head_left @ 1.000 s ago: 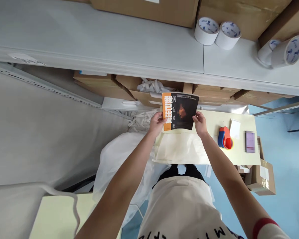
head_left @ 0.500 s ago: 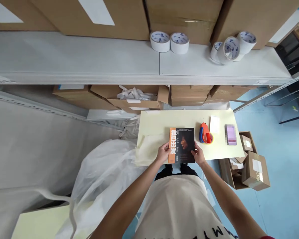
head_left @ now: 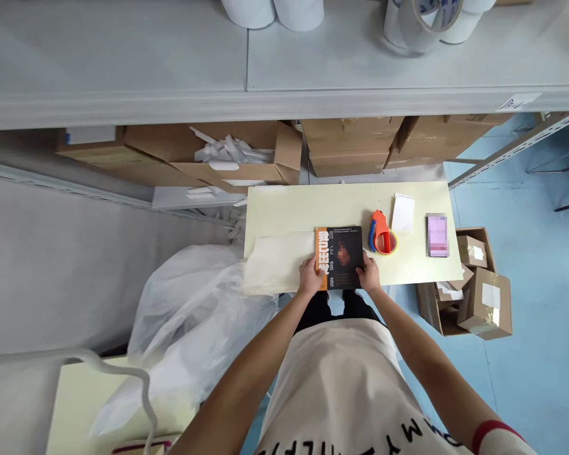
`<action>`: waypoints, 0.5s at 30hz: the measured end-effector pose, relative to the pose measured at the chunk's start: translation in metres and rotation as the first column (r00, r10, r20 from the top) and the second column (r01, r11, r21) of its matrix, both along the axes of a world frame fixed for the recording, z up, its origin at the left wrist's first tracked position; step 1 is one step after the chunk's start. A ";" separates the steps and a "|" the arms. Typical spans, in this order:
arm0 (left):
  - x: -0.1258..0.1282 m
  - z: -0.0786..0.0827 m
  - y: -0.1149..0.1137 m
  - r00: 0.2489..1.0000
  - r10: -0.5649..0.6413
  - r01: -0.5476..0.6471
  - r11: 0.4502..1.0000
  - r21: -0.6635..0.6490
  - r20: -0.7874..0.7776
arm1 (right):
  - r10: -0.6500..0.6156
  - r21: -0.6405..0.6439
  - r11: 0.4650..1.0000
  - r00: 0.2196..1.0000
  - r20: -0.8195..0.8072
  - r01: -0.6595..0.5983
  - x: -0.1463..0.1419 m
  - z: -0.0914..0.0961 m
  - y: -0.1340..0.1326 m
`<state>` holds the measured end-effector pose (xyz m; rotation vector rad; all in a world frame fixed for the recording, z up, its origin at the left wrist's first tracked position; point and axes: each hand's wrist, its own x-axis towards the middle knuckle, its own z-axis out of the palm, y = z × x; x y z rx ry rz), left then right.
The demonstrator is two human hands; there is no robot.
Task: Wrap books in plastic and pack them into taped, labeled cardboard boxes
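Observation:
A black book with an orange spine strip is held level over the near edge of the pale yellow table. My left hand grips its lower left edge, thumb on the cover. On the opposite edge my right hand is closed in the same way. To the right of the book lies an orange and blue tape dispenser. A white rectangular pad and a phone with a pink screen lie farther right. Left of the book is a thin whitish sheet.
A grey shelf with tape rolls spans the view above the table. Beneath it stand cardboard boxes, one open with white strips inside. Clear plastic wrap hangs at left. An open carton of parcels stands on the floor at right.
The camera view has tilted downward, so the shelf sits higher in the picture. Both hands still hold the book, now slightly nearer the near edge of the table.

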<state>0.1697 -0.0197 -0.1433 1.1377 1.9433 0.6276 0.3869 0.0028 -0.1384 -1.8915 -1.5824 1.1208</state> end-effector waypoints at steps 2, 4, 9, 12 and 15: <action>0.003 0.003 -0.003 0.982 -0.089 0.092 0.996 0.013 -0.165 | 0.024 0.046 0.999 0.993 0.117 -0.030 0.002 -0.005 -0.003; 0.008 0.006 -0.007 0.936 -0.195 0.214 0.976 0.035 -0.292 | 0.019 0.073 0.997 0.984 0.178 -0.033 0.003 -0.007 -0.011; 0.021 0.010 -0.013 0.856 -0.388 0.427 0.903 0.045 -0.342 | -0.057 0.009 0.998 0.994 0.095 0.057 -0.002 -0.009 -0.025; 0.022 0.011 -0.011 0.836 -0.424 0.454 0.891 0.005 -0.347 | -0.169 -0.105 0.981 0.985 -0.035 0.165 -0.006 -0.011 -0.016; 0.018 0.013 -0.008 0.831 -0.444 0.464 0.886 -0.024 -0.336 | -0.240 -0.233 0.951 0.961 -0.136 0.204 -0.005 -0.013 -0.002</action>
